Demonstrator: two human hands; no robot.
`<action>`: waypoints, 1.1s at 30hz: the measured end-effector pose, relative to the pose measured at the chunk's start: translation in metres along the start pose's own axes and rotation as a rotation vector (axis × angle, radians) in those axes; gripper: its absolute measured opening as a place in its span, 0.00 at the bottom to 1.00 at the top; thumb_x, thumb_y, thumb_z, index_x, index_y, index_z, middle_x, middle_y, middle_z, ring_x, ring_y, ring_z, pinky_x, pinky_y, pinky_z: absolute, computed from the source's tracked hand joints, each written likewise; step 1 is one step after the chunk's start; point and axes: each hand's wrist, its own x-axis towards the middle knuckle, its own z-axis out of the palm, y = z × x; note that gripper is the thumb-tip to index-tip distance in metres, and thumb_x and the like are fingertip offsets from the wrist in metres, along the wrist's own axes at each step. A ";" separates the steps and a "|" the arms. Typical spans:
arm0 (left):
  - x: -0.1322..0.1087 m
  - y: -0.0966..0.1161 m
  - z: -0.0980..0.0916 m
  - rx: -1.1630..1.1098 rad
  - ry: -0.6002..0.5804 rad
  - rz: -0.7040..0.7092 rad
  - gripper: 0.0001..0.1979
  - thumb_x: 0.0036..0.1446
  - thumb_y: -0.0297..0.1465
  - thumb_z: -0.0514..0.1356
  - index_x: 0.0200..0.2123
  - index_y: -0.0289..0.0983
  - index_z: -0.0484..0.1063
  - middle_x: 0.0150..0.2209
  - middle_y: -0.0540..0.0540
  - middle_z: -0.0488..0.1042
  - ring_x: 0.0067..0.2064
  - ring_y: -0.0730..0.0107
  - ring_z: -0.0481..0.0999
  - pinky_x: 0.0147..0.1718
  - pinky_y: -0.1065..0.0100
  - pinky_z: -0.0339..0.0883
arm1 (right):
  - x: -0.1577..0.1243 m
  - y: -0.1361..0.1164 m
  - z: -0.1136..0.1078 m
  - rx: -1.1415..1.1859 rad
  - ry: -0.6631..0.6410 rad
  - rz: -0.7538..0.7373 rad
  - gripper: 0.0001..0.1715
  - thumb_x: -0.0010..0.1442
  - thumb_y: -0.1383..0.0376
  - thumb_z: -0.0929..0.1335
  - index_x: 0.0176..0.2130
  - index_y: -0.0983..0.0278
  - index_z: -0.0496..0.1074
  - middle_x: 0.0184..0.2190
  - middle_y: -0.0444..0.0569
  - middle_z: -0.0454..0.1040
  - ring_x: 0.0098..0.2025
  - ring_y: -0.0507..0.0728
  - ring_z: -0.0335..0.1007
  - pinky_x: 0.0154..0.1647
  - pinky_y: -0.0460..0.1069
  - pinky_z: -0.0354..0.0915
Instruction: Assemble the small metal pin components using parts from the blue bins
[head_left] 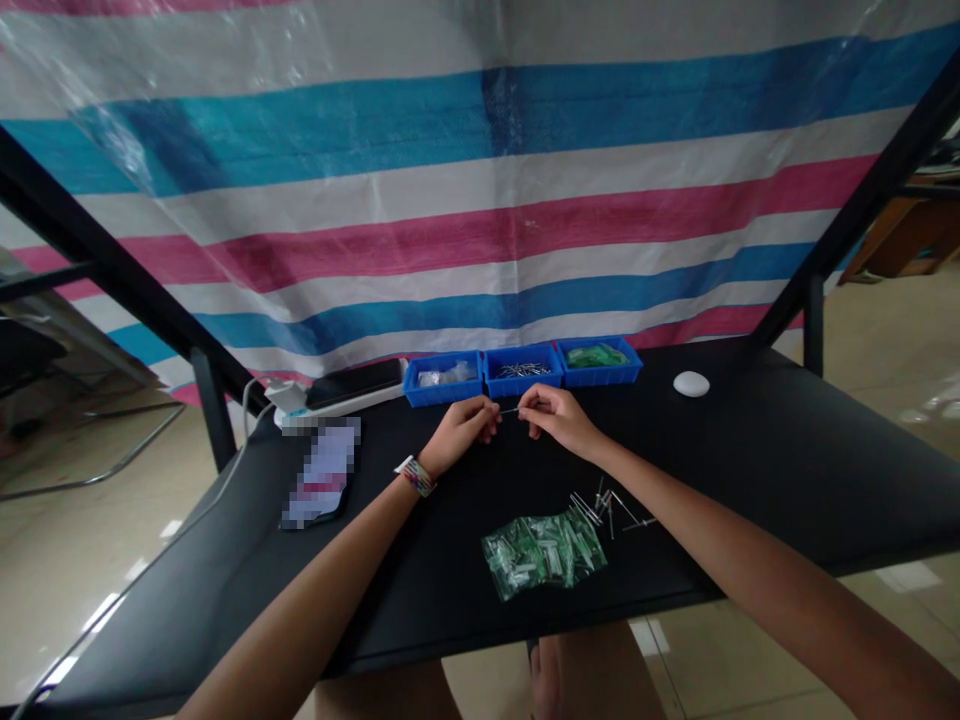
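Note:
My left hand (466,428) and my right hand (556,417) meet just in front of the blue bins, both with pinched fingers. A thin silver pin (510,410) spans the small gap between the two sets of fingertips; its ends are hidden in them. Several loose silver pins (600,505), like blind rivets with long stems, lie in a pile by my right forearm. Left of this pile is a green-tinted clear plastic bag (541,552) with small pale pieces inside. The middle blue bin (523,384) holds more silver pins.
The left blue bin (444,393) contains clear plastic bags, the right blue bin (602,375) green ones. A white rounded object (691,384) sits at the right. On the left are a phone (324,475), a power strip (341,407) and a dark flat device (356,381).

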 end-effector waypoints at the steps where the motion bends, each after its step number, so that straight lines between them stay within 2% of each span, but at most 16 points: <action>1: 0.000 0.000 0.000 0.012 -0.005 -0.005 0.21 0.64 0.48 0.63 0.34 0.34 0.73 0.27 0.50 0.73 0.27 0.74 0.72 0.28 0.72 0.65 | 0.000 0.000 0.000 -0.003 0.002 -0.003 0.12 0.58 0.59 0.76 0.36 0.62 0.74 0.30 0.42 0.74 0.24 0.51 0.73 0.26 0.47 0.70; 8: -0.002 0.002 0.000 -0.024 0.025 0.036 0.20 0.60 0.47 0.68 0.35 0.34 0.73 0.29 0.51 0.72 0.26 0.76 0.71 0.27 0.73 0.64 | 0.000 0.001 0.000 0.029 0.023 0.031 0.14 0.58 0.57 0.75 0.39 0.63 0.74 0.31 0.44 0.76 0.23 0.51 0.73 0.25 0.47 0.70; 14: -0.001 0.004 0.000 -0.040 0.034 0.070 0.18 0.58 0.43 0.70 0.36 0.34 0.74 0.29 0.52 0.71 0.26 0.76 0.71 0.27 0.73 0.66 | 0.001 0.002 -0.002 -0.004 -0.008 0.068 0.19 0.64 0.51 0.71 0.32 0.63 0.73 0.28 0.46 0.76 0.23 0.52 0.73 0.26 0.46 0.69; 23: -0.001 -0.001 -0.001 -0.036 0.016 0.050 0.18 0.62 0.45 0.66 0.39 0.35 0.73 0.29 0.51 0.73 0.26 0.75 0.73 0.27 0.72 0.67 | 0.000 0.002 -0.001 0.002 0.010 0.003 0.12 0.59 0.57 0.74 0.36 0.62 0.74 0.31 0.45 0.77 0.23 0.51 0.73 0.25 0.47 0.70; 27: 0.000 -0.003 -0.001 0.000 -0.004 0.025 0.20 0.64 0.48 0.63 0.35 0.35 0.75 0.28 0.49 0.74 0.27 0.74 0.73 0.29 0.72 0.67 | 0.000 0.001 -0.001 -0.008 0.026 -0.015 0.12 0.58 0.58 0.75 0.36 0.62 0.74 0.30 0.43 0.75 0.23 0.50 0.73 0.25 0.47 0.70; 33: 0.000 -0.002 -0.001 -0.006 -0.001 0.034 0.19 0.59 0.46 0.69 0.36 0.35 0.76 0.29 0.50 0.74 0.27 0.74 0.73 0.28 0.72 0.68 | 0.000 0.002 -0.001 -0.011 0.038 0.008 0.13 0.58 0.57 0.75 0.39 0.62 0.74 0.32 0.44 0.76 0.23 0.51 0.73 0.25 0.47 0.71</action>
